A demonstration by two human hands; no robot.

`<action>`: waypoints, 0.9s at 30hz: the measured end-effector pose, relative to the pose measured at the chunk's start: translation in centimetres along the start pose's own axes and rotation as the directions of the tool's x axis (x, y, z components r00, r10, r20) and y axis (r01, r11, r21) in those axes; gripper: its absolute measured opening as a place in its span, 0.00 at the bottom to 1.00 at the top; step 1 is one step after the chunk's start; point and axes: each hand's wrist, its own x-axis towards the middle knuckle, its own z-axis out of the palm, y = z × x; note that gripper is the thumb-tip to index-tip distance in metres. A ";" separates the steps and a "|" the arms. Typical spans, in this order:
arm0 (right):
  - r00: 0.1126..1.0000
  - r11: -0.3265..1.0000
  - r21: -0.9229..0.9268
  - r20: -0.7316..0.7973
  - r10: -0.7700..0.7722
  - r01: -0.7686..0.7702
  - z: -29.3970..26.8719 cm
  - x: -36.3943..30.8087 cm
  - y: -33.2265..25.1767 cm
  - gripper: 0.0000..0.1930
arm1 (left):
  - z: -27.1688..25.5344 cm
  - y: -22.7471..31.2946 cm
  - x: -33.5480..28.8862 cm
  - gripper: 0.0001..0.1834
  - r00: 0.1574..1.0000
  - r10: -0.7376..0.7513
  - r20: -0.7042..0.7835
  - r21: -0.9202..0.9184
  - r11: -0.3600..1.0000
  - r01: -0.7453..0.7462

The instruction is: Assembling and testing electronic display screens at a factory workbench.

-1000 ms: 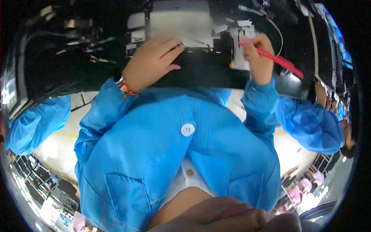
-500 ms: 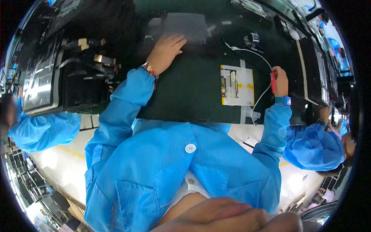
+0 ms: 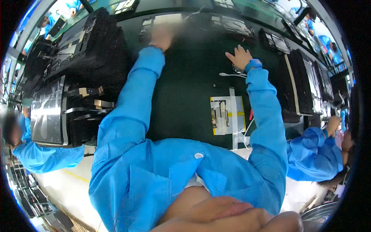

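My left hand reaches to the far side of the dark green work table. It is smeared by motion beside a pale flat panel, so its fingers and any grip on it cannot be made out. My right hand is open, fingers spread, with nothing in it. Below its palm a shiny round object shows in part, close to a white cable. Nearer me lies a flat white module with yellow edges, fixed by a pale tape strip. A red object is partly covered by my right sleeve.
Black flat panels with ribbon cables are stacked on the left, with a taller dark stack behind. More dark panels stand at the right. Co-workers in blue sleeves sit on both sides. Glossy panels lie along the far edge.
Both hands have moved away from me to the far side. My right hand has let go of the red object. The dark panel by my left hand is no longer where it was.
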 end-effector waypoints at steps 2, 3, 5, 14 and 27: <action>0.977 0.989 -0.143 0.206 0.062 -0.033 -1.6 -0.9 -1.8 0.45 | -0.3 3.5 -1.1 0.23 0.996 0.015 0.089 -0.187 0.982 0.002; 0.985 0.990 -0.100 0.132 0.112 -0.099 -2.1 -1.7 -0.9 0.46 | -5.9 9.2 -2.4 0.22 0.979 0.132 0.154 -0.073 0.990 -0.122; 0.991 0.998 -0.002 -0.117 0.066 -0.067 -4.3 -2.4 -2.1 0.45 | -11.8 14.7 -6.8 0.19 0.953 0.257 0.162 -0.186 0.956 -0.226; 0.539 0.165 0.951 -0.001 -0.842 0.260 -14.3 -14.2 -26.6 0.22 | -36.0 8.2 -23.2 0.16 0.587 0.808 0.045 -0.913 0.272 -0.305; 0.438 0.096 0.970 0.188 -0.879 -0.224 -18.5 -17.0 -41.2 0.34 | -48.7 -20.7 -33.5 0.19 0.817 -0.427 -0.387 0.003 0.886 0.464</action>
